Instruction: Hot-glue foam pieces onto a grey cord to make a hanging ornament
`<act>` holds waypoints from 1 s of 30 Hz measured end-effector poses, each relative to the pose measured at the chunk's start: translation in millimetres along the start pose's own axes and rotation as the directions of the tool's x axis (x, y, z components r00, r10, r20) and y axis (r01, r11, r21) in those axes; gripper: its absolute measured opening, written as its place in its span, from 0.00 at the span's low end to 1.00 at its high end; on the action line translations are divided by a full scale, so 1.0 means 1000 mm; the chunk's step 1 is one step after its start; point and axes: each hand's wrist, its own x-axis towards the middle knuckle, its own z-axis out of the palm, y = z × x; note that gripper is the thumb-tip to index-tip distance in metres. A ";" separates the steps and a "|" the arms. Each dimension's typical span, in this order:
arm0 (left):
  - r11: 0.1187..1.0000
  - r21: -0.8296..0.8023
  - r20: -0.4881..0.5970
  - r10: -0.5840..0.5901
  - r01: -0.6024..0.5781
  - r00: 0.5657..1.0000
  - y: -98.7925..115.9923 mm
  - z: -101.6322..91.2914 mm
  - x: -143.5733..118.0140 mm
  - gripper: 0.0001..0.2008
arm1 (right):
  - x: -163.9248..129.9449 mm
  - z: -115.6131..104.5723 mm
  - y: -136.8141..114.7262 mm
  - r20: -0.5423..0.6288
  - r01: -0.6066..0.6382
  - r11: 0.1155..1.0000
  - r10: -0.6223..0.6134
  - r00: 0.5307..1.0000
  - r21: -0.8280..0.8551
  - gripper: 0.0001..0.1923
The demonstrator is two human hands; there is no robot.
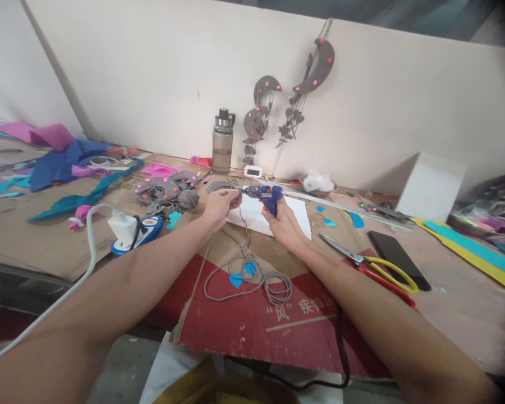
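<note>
My right hand (288, 225) is wrapped round the handle of a blue hot glue gun (270, 195), whose nozzle points left. At that nozzle, the fingers of my left hand (222, 206) are pinched on a grey cord (247, 225). The cord trails down to a loose coil (278, 287) on the cardboard. A grey, rounded piece (219, 186) lies just behind my left fingers, partly hidden by them. Beneath the glue gun is a white sheet of paper (297, 216). Blue cut-out shapes (236, 279) lie among the cord loops.
Scissors (362, 259) and a black phone (398, 259) lie right of my right forearm. On the left stand a power strip (151, 229) with a white plug and dotted grey pieces (155, 192). A water bottle (222, 145) stands by the wall, near hanging moon ornaments (320, 70).
</note>
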 end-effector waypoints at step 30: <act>0.998 -0.051 -0.042 -0.039 0.037 0.998 0.008 0.005 -0.005 0.06 | 0.022 -0.007 0.036 0.081 -0.413 0.908 0.408 0.910 0.070 0.08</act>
